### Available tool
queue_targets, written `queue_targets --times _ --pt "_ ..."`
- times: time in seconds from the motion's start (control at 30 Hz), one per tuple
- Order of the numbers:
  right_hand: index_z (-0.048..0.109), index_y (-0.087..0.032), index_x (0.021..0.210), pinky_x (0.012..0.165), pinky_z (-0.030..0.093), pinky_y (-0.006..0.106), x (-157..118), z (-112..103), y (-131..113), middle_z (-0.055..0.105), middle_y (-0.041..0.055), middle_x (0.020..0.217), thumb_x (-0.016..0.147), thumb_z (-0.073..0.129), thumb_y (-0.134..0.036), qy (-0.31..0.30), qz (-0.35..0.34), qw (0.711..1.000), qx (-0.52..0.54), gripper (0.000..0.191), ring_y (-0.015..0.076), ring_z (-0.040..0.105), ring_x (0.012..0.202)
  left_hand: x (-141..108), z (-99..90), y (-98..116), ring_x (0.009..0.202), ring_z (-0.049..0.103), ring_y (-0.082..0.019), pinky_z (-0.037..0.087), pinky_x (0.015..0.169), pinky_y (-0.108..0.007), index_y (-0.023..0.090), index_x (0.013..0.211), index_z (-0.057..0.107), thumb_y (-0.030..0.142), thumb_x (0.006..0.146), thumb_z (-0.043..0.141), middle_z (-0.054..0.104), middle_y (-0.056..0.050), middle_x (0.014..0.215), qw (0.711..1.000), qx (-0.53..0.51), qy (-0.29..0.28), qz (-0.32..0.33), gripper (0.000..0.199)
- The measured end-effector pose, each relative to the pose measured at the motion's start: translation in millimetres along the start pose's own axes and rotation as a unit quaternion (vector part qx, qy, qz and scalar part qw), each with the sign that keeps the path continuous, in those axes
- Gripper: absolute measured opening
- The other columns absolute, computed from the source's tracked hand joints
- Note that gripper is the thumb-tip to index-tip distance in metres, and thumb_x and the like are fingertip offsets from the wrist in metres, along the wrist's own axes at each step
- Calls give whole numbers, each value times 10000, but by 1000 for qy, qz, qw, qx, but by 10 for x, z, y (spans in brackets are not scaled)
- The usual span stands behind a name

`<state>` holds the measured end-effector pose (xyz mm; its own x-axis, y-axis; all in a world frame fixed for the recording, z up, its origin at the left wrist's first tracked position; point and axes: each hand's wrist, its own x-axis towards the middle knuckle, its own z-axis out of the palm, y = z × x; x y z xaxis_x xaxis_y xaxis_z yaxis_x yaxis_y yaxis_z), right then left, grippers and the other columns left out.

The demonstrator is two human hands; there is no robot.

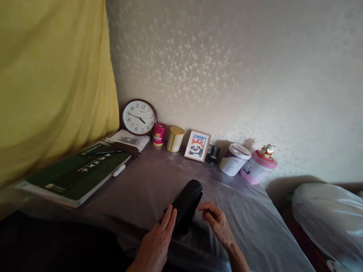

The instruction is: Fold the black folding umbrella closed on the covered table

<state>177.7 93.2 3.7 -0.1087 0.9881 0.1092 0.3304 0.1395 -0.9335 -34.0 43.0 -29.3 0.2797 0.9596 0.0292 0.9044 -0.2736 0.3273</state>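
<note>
A black bundle (187, 204), apparently soft, lies on the plastic-covered table (137, 190) near its front edge, its rounded end pointing away to the right. My left hand (159, 241) rests against the bundle's near left side, with the fingers stretched out and lying on it. Just to the right of the bundle is my right hand (218, 224), its fingers bent and apart, touching nothing. The underside of the bundle is hidden.
A large green book (74, 171) with a pen lies at the left. Along the wall stand a clock (139, 117), a pink can (159, 134), a yellow-lidded can (175, 139), a panda picture (197, 146), a black object (213, 154) and two tubs (234, 159).
</note>
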Motion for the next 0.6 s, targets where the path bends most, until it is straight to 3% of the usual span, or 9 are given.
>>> queue_targets --times 0.2,0.3,0.4,0.5,0.6 --pt "670 -216 893 675 422 260 90 152 10 625 33 936 763 436 -161 18 -106 991 -73 274 147 552 742 -23 2 -2 1024 591 -194 515 741 -241 277 1411 99 -3 755 332 152 -77 1489 1000 1 1 0 750" --pt "681 -210 853 730 429 275 121 163 -10 651 33 876 736 402 -107 -18 -142 983 -111 320 156 578 780 -29 12 -34 1000 601 -188 513 726 -238 268 1413 104 -17 736 314 140 -78 1492 1000 -9 -14 -5 764" --pt "670 -193 736 700 433 268 96 99 40 639 17 715 703 387 -101 -14 -120 984 -131 300 152 582 710 -9 18 -107 1046 579 -178 491 805 -249 250 1416 96 -38 692 318 144 -81 1494 997 -74 -24 2 810" --pt "659 -185 752 654 428 257 21 2 183 627 11 698 700 401 -150 43 -58 991 -114 266 147 562 664 30 -8 -198 1187 470 -193 436 928 -293 228 1405 159 23 702 374 239 -84 1470 976 -216 9 11 763" --pt "657 -173 765 589 414 244 -65 -67 372 605 8 662 712 428 -232 89 8 994 -60 243 136 525 597 54 -54 -288 907 632 -198 536 676 -307 229 1385 193 168 760 416 472 -132 1302 915 -394 -52 -68 666"
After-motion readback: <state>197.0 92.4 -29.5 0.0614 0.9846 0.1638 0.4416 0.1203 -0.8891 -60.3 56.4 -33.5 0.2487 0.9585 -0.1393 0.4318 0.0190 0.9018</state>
